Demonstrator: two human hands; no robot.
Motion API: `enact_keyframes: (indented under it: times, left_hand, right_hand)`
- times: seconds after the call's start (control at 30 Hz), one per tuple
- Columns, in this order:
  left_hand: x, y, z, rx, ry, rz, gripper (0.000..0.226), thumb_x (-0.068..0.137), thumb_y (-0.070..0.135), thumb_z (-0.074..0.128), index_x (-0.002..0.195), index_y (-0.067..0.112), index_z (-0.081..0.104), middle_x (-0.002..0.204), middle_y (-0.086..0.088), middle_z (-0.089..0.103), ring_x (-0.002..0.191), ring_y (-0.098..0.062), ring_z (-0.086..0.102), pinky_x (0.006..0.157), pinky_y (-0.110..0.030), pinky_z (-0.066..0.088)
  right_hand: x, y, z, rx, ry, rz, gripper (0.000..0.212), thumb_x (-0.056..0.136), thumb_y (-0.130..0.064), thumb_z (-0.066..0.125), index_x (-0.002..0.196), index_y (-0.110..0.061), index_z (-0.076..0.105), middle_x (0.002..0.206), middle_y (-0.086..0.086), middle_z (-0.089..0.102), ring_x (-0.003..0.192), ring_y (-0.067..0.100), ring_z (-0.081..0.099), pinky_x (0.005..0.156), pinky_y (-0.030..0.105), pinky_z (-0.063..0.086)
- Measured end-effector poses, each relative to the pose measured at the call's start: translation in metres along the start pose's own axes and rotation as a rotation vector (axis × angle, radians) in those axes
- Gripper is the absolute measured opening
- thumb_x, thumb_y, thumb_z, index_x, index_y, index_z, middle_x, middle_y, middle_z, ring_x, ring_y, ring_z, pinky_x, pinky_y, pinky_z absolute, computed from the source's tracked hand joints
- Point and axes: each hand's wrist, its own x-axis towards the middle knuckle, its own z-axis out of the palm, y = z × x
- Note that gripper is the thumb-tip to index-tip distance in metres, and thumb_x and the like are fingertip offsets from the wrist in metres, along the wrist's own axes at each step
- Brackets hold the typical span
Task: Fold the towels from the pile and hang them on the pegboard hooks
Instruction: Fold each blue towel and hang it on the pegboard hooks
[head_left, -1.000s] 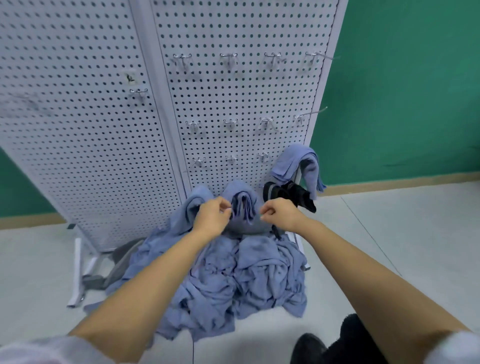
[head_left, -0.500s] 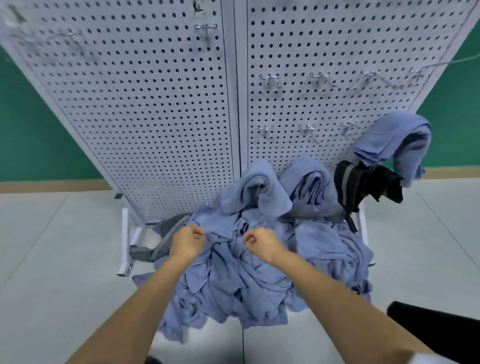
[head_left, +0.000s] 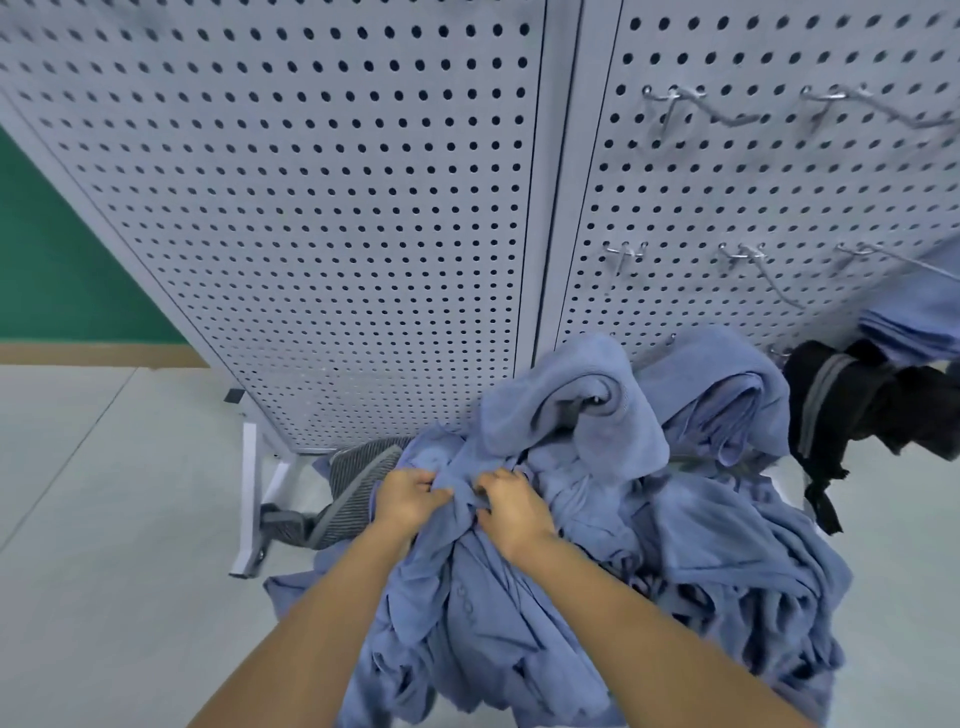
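Head view. Both bare forearms reach down into a heap of crumpled blue cloth towels (head_left: 649, 597). The heap lies on the pale grey floor (head_left: 104, 545) at the foot of a white perforated metal pegboard (head_left: 337, 208).

The left hand (head_left: 408, 499) and the right hand (head_left: 514, 506) sit close together at the heap's upper left. The fingers of both are curled down into the cloth, bunching a fold of one blue towel (head_left: 462, 519) between them. How far that towel runs into the rest of the heap cannot be told.

Just left of the left hand, a grey striped cloth (head_left: 358, 483) lies by the board's white metal foot (head_left: 249, 493).

On the right panel, some work appears done:
- Two draped blue towels (head_left: 576, 415) hang side by side on the lowest hooks, directly above the heap.
- A black towel with a grey stripe (head_left: 841, 395) hangs to their right.
- Another blue hung towel (head_left: 914, 317) shows at the frame's right edge.

Above these, the bare wire hooks (head_left: 675, 106) in the upper rows carry nothing.

Judging from this, the task is in its early part. About four towels are up, and the heap is large and tangled. The step in hand looks like singling out the next towel. It is gripped but not lifted clear, and folding and hanging have yet to come.
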Motion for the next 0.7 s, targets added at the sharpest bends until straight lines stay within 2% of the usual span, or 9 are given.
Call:
enact_keyframes:
  times: [0.1,0.17,0.23,0.3,0.37,0.47,0.53,0.63,0.7]
  left_hand:
    - [-0.007,0.000,-0.003,-0.048,-0.006,-0.014,0.033,0.082,0.006,0.070,0.062,0.012,0.045,0.061,-0.006,0.041,0.065,-0.016,0.037,0.065,-0.029,0.031]
    - [-0.023,0.011,-0.007,-0.072,-0.013,0.009,0.053,0.084,0.004,0.068,0.050,0.015,0.030,0.047,0.003,0.029,0.054,-0.016,0.027,0.058,-0.027,0.025]
    - [-0.043,0.028,-0.014,-0.064,0.002,0.019,0.058,0.085,0.006,0.067,0.046,0.017,0.026,0.039,0.010,0.023,0.047,-0.011,0.023,0.053,-0.026,0.022]
    - [-0.067,0.053,-0.025,-0.063,0.066,0.027,0.054,0.085,0.011,0.069,0.045,0.016,0.032,0.035,0.012,0.027,0.044,-0.009,0.027,0.048,-0.023,0.024]
    - [-0.093,0.080,-0.036,-0.099,0.093,0.107,0.041,0.087,0.014,0.067,0.054,0.014,0.043,0.042,0.011,0.039,0.046,-0.005,0.035,0.047,-0.017,0.029]
    - [-0.134,0.126,-0.052,-0.191,0.048,0.291,0.025,0.096,0.017,0.054,0.074,0.015,0.042,0.063,0.003,0.039,0.055,-0.011,0.034,0.050,-0.016,0.028]
    - [-0.158,0.152,-0.061,-0.216,0.048,0.372,0.022,0.098,0.019,0.049,0.077,0.017,0.041,0.068,-0.002,0.040,0.066,-0.016,0.036,0.059,-0.026,0.031]
    - [-0.190,0.189,-0.076,-0.216,0.025,0.453,0.021,0.098,0.023,0.050,0.078,0.019,0.045,0.071,-0.007,0.049,0.068,-0.019,0.041,0.060,-0.032,0.032]
    - [-0.212,0.215,-0.085,-0.205,-0.034,0.487,0.018,0.097,0.027,0.052,0.082,0.018,0.048,0.077,-0.012,0.054,0.069,-0.020,0.045,0.063,-0.032,0.036]
  right_hand:
    - [-0.012,0.001,-0.009,0.075,0.044,-0.003,0.017,0.092,-0.005,0.048,0.099,-0.011,0.062,0.109,0.012,0.062,0.104,0.027,0.056,0.070,0.028,0.040]
    - [-0.027,-0.003,-0.019,0.127,0.088,-0.019,0.016,0.092,-0.012,0.052,0.103,-0.012,0.064,0.104,0.006,0.065,0.096,0.022,0.060,0.068,0.027,0.041]
    - [-0.043,-0.009,-0.032,0.223,0.134,-0.035,0.013,0.090,-0.013,0.056,0.099,-0.015,0.065,0.092,0.001,0.066,0.086,0.018,0.061,0.068,0.031,0.048]
    - [-0.060,-0.017,-0.048,0.320,0.154,-0.067,0.010,0.088,-0.011,0.059,0.095,-0.013,0.065,0.081,0.000,0.063,0.075,0.016,0.059,0.073,0.035,0.052]
    - [-0.078,-0.025,-0.068,0.374,0.169,-0.098,0.004,0.086,-0.010,0.061,0.090,-0.010,0.064,0.073,0.000,0.058,0.066,0.014,0.053,0.073,0.034,0.052]
    - [-0.107,-0.039,-0.104,0.461,0.184,-0.155,0.013,0.086,-0.009,0.065,0.080,-0.014,0.054,0.064,-0.004,0.048,0.055,0.004,0.041,0.058,0.013,0.040]
    - [-0.127,-0.048,-0.133,0.542,0.174,-0.188,0.011,0.087,-0.010,0.066,0.090,-0.013,0.056,0.068,-0.007,0.049,0.055,0.001,0.043,0.056,0.009,0.037]
    - [-0.155,-0.061,-0.179,0.670,0.199,-0.239,0.042,0.087,-0.012,0.068,0.124,-0.012,0.047,0.081,-0.001,0.054,0.061,0.002,0.047,0.058,0.010,0.041]
    - [-0.173,-0.069,-0.212,0.658,0.188,-0.296,0.052,0.087,-0.012,0.067,0.130,-0.023,0.039,0.078,0.000,0.053,0.059,0.004,0.047,0.055,0.009,0.040]
